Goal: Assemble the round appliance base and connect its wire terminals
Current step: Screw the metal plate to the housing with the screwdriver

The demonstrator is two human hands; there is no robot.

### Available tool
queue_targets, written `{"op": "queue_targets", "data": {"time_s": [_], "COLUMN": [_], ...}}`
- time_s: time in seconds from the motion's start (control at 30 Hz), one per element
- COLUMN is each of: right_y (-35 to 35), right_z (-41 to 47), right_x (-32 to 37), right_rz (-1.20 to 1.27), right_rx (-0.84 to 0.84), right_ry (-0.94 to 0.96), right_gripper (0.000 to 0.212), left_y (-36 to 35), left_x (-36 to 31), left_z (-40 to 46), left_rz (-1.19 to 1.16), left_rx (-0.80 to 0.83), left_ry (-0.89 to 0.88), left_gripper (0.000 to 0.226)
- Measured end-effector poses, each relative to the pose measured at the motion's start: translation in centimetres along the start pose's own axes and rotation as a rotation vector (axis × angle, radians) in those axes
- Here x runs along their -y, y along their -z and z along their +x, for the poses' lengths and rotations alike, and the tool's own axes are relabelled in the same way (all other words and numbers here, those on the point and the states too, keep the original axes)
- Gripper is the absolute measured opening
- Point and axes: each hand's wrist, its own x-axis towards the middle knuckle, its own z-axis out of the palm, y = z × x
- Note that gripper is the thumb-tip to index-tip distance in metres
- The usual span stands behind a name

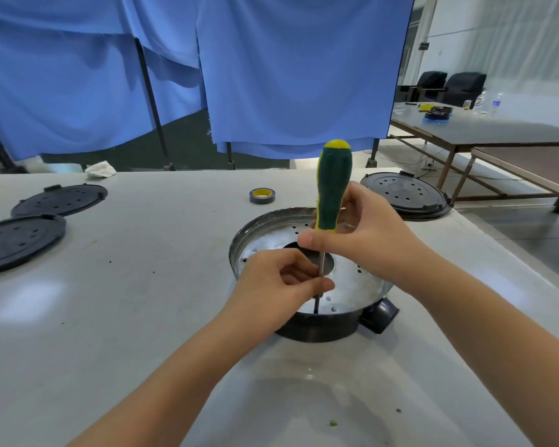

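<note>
At the left edge of the pale desk [117, 269] lie two flat black perforated discs, the nearer disc [18, 241] partly cut off by the picture's side and the farther disc [60, 199] just beyond it, their rims close together. Behind them, at the desk's far edge, sits a crumpled white cloth [100, 169], with blue curtains [271, 69] hanging past the desk. Toward the middle, near the far edge, a roll of dark tape [262, 195] with a yellow core lies flat. Right of centre stands the round appliance base [362, 285], a shiny perforated metal pan seated in a black housing with a black tab jutting out at its near right. The left hand [278, 285] reaches over the pan's near rim, its thumb and curled fingers pinching the thin metal shaft of a screwdriver [333, 185] low down. The screwdriver stands nearly upright, its tip down on the pan floor close to the near rim. The right hand [362, 240] grips the bottom of the green and yellow handle, fingers wrapped round it and thumb across the front. Toward the desk's far right corner rests a third black disc [405, 194] with raised rim. Beyond it stands another table [497, 130] carrying bottles and small items.
</note>
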Motion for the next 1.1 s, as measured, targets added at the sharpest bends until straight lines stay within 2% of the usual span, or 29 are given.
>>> {"op": "queue_targets", "data": {"time_s": [0.13, 0.2, 0.37, 0.47, 0.57, 0.63, 0.7, 0.77, 0.87, 0.93, 1.0, 1.1], "right_y": [1.0, 1.6, 1.4, 0.7, -0.1, -0.4, -0.3, 0.1, 1.3, 1.9, 2.1, 2.0], "right_z": [0.1, 0.1, 0.2, 0.2, 0.0, -0.2, -0.3, -0.2, 0.1, 0.3, 0.3, 0.4], "right_x": [0.4, 0.5, 0.5, 0.4, 0.4, 0.5, 0.7, 1.0, 1.5, 1.6, 1.5, 1.1], "right_rz": [0.394, 0.373, 0.073, 0.059, -0.015, -0.06, -0.08, -0.026, 0.219, 0.345, 0.328, 0.205], "right_rx": [0.268, 0.349, 0.213, 0.116, 0.033, 0.006, 0.017, 0.11, 0.332, 0.404, 0.389, 0.248], "right_ry": [-0.06, -0.04, 0.054, 0.055, 0.06, 0.056, 0.042, 0.003, -0.03, -0.016, 0.017, 0.078], "right_gripper": [0.038, 0.035, 0.031, 0.028, 0.036, 0.039, 0.046, 0.046, 0.035, 0.038, 0.038, 0.034], "left_y": [0.1, 0.3, 0.4, 0.7, 0.7, 0.5, 0.2, 0.0, -0.1, -0.2, -0.2, -0.2], "left_x": [0.2, 0.1, -0.1, -0.3, -0.4, -0.4, -0.3, -0.2, -0.2, -0.2, -0.1, 0.2], "left_z": [0.2, 0.2, -0.3, -0.2, -0.1, -0.1, -0.1, 0.0, 0.1, 0.3, 0.4, 0.3], "left_rz": [0.01, -0.006, -0.016, -0.002, 0.027, 0.038, 0.046, 0.067, 0.113, 0.138, 0.139, 0.094], "left_rx": [0.035, 0.059, 0.184, 0.256, 0.142, 0.041, 0.014, 0.021, 0.032, 0.053, 0.077, 0.109], "left_ry": [0.018, 0.024, 0.006, 0.007, -0.003, 0.0, -0.007, -0.021, -0.04, -0.041, -0.038, -0.028], "left_gripper": [0.009, 0.014, 0.021, 0.021, 0.01, 0.013, 0.012, 0.009, 0.013, 0.016, 0.015, 0.014]}}
